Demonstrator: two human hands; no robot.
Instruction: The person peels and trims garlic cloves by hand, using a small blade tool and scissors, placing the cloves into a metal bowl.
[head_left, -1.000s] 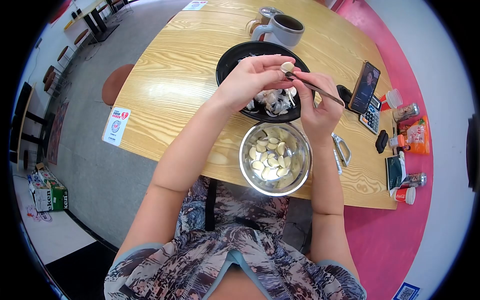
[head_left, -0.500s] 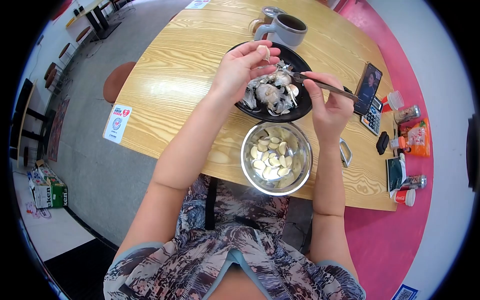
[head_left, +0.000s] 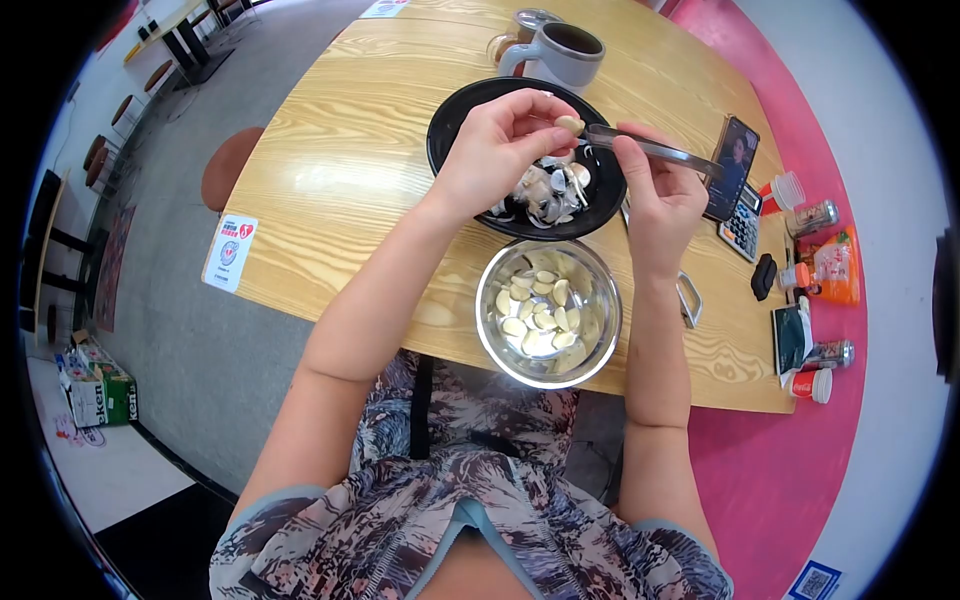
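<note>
My left hand pinches a pale garlic clove between thumb and fingertips, over the black plate. My right hand grips a slim metal knife, whose left end is close to the clove; whether they touch I cannot tell. Garlic and papery skins lie in a heap on the plate, partly hidden by my left hand. Nearer my body, a shiny steel bowl contains several peeled cloves.
Behind the plate stand a grey mug and a glass jar. To the right are a propped phone, a calculator, a black object, an orange packet and several small containers. The bowl sits by the wooden table's front edge.
The left hand has turned and moved slightly right, bringing the clove to the knife's end. The fingers, spread earlier, are now curled. The view has shifted slightly.
</note>
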